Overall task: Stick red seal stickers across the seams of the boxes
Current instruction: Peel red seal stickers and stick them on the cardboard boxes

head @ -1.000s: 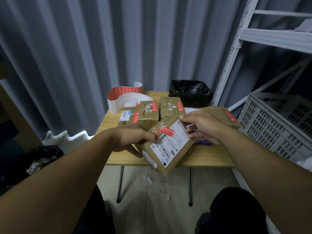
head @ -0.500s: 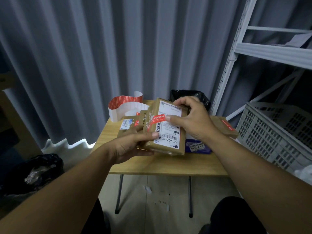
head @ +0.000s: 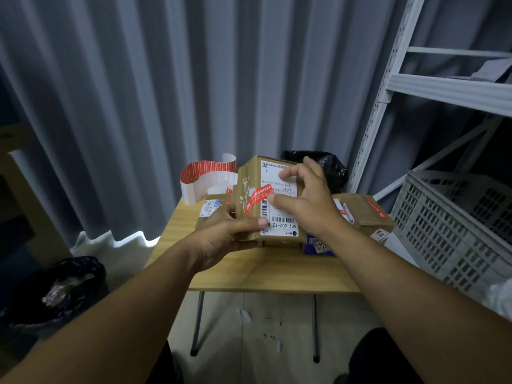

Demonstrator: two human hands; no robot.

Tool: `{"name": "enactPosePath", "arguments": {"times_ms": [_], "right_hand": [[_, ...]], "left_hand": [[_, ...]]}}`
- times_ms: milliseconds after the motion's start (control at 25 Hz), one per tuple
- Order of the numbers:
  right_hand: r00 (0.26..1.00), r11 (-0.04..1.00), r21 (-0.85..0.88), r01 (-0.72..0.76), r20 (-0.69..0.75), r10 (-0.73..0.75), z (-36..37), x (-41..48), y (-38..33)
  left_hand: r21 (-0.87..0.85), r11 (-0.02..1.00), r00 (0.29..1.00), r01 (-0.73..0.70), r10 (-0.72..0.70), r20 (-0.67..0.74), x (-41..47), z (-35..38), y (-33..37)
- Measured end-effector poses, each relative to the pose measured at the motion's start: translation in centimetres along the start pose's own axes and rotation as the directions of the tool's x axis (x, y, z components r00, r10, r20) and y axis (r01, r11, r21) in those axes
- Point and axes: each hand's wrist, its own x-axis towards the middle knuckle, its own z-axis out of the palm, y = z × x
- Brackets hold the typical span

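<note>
Over table (head: 277,273), left hand (head: 221,236) grips box (head: 252,169); right hand (head: 307,206) touches red sticker (head: 259,198).

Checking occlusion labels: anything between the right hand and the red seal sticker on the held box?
Nothing visible: the right hand has its thumb at the end of the red seal sticker on the box edge; the left hand grips lower, off the sticker.

Bare table (head: 277,273) front, boxes (head: 363,217) crowding behind, crate (head: 457,225) seemingly close right
</note>
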Motion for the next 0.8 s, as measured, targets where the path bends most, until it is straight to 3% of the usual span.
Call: {"name": "enactPosePath", "arguments": {"times_ms": [240,800], "right_hand": [[1.000,1.000,-0.005,0.026,-0.009,-0.026,1.1,-0.2,-0.6],[0.999,0.998,0.054,0.020,-0.036,-0.018,1.6,0.2,0.2]], "left_hand": [[0.012,0.998,0.995,-0.061,0.062,-0.073,0.5,0.4,0.0],[0.023,0.998,0.995,-0.065,0.067,-0.076,0.9,-0.3,-0.6]]}}
